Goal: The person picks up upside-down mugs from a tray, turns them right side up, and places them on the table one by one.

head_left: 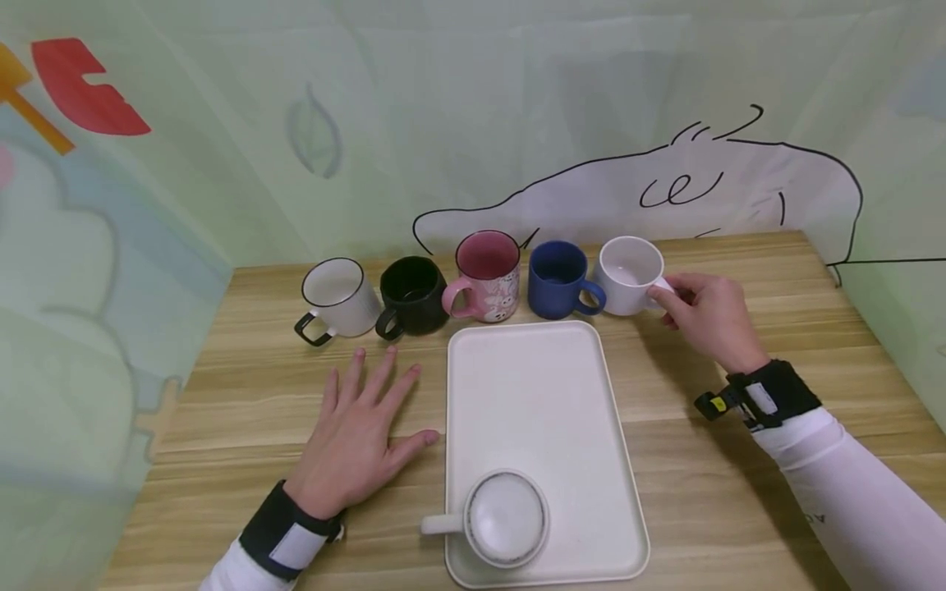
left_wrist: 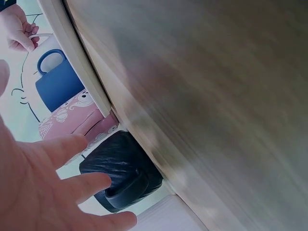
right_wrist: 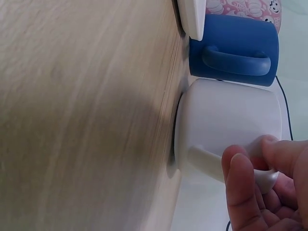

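My right hand (head_left: 709,316) pinches the handle of a plain white mug (head_left: 630,275) at the right end of a row of mugs. The right wrist view shows thumb and fingers around that handle, with the white mug (right_wrist: 231,125) upright on the table. My left hand (head_left: 358,439) lies spread with straight fingers on the table, left of a white tray (head_left: 532,394), and holds nothing. Past its fingertips stand a black mug (head_left: 414,297) and a white mug with a black rim and handle (head_left: 342,297). Another white mug (head_left: 506,519) sits upside down on the tray's near end, its handle pointing left.
A pink patterned mug (head_left: 488,279) and a blue mug (head_left: 559,281) stand in the middle of the row, just behind the tray. The wooden table (head_left: 702,492) ends at a printed cloth backdrop (head_left: 473,115) behind the mugs.
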A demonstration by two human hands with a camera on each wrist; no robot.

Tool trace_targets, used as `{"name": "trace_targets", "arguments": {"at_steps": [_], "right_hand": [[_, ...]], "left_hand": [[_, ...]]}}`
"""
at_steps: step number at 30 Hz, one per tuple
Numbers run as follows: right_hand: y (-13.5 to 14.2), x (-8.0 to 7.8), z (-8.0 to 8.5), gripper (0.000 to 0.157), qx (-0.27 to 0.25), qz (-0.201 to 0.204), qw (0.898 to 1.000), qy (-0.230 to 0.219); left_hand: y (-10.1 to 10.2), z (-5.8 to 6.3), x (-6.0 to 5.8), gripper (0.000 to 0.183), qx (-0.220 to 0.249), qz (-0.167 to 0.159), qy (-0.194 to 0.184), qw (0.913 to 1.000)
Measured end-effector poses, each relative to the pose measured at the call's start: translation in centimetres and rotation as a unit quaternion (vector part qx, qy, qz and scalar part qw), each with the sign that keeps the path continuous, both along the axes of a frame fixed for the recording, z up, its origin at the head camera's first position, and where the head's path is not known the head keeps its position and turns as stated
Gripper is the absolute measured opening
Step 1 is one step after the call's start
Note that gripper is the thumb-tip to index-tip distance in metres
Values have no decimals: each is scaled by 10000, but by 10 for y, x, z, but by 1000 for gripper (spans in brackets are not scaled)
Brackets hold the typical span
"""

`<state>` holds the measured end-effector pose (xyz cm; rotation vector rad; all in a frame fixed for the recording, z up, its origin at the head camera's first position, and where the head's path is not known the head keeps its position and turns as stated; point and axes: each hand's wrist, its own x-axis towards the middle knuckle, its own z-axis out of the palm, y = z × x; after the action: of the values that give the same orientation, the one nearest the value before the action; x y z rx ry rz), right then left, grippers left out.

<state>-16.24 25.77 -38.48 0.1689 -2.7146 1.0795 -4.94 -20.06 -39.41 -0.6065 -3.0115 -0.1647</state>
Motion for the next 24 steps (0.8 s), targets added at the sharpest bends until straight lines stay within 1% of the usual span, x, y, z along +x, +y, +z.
{"name": "trace_targets", "arguments": {"at_steps": [7, 20, 24], "right_hand": [[1, 2, 0, 34, 52, -47, 9998, -193], [2, 1, 2, 39, 20, -50, 9993, -375], [3, 2, 3, 39, 83, -77, 9991, -408]], "left_hand": [[1, 2, -1, 86, 4, -16, -42, 10000], [3, 4, 0, 89, 8, -76, -18, 10000], [4, 6, -1, 89, 57, -98, -8, 9999]]}}
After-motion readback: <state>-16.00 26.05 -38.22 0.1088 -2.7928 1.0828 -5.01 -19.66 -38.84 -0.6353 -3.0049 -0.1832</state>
